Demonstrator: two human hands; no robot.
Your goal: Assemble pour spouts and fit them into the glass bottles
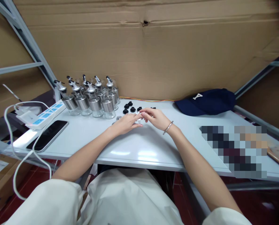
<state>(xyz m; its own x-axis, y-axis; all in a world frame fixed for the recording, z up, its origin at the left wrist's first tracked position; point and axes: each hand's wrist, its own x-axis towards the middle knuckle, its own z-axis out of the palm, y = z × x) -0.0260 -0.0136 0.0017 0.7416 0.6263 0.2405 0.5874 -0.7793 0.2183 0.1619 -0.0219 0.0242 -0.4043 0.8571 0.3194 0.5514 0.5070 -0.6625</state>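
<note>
My left hand (126, 123) and my right hand (157, 118) meet over the middle of the table. Between their fingertips is a small silver part (139, 119), mostly covered, so its exact kind is hidden. Both hands are closed on it, the right from above with bent fingers. Just behind them lie several black stoppers (132, 109). Another small silver piece (118, 118) rests beside the left hand, partly hidden by it. To the left stand several glass bottles (108, 106) with steel sleeves; pourer spouts (90, 88) top many of them.
A white power strip (48, 115) with cables and a dark phone (49, 134) lie at the left. Toward the back right sits a navy cap (207, 101). A blurred-out patch covers the right side. Cardboard (149, 56) walls the back, and a metal frame rises at both sides.
</note>
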